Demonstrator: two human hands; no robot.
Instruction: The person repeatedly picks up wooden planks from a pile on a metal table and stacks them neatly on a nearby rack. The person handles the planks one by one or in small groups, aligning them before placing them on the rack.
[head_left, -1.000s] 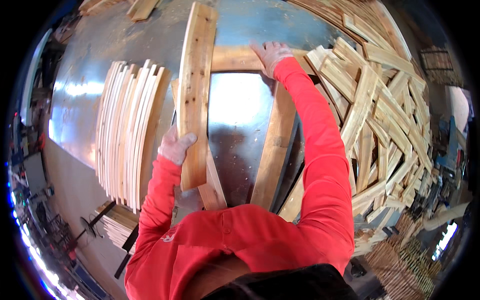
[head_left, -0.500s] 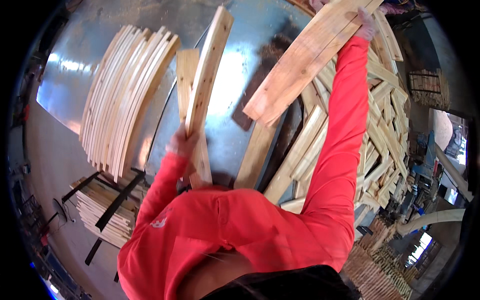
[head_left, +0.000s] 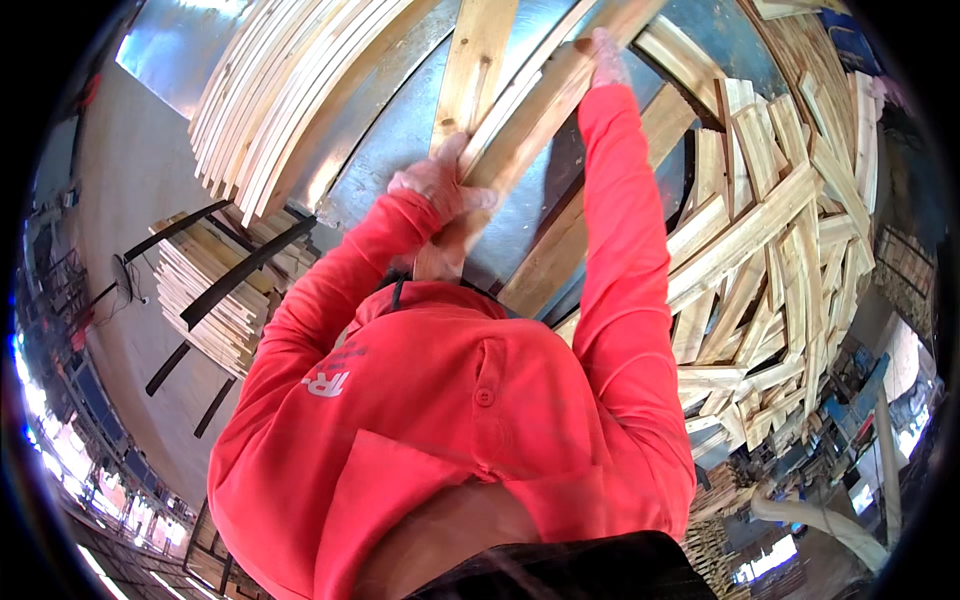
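My left hand (head_left: pixel 440 187) grips the near end of a wooden board (head_left: pixel 535 112), thumb on one side and fingers on the other. At the far part of the same board, my right hand (head_left: pixel 608 62) has its fingers wrapped over the edge. A narrower board (head_left: pixel 520 82) runs alongside it on the left, its near end at my left hand. Flat on the metal table (head_left: pixel 385 140), another board (head_left: pixel 476 65) lies just beyond my left hand. One more board (head_left: pixel 560 245) slants beneath my right forearm.
A neat row of boards (head_left: pixel 290 100) stands on the table at the left. A loose heap of boards (head_left: pixel 760 270) covers the right side. Below the table's left edge sits a stack of boards (head_left: pixel 205 300) among black bars (head_left: pixel 250 272). Another person's hand (head_left: pixel 890 92) shows far right.
My right hand has brought its board down and left, alongside the narrower one in my left hand. My left hand has moved right and farther out. The view has shifted.
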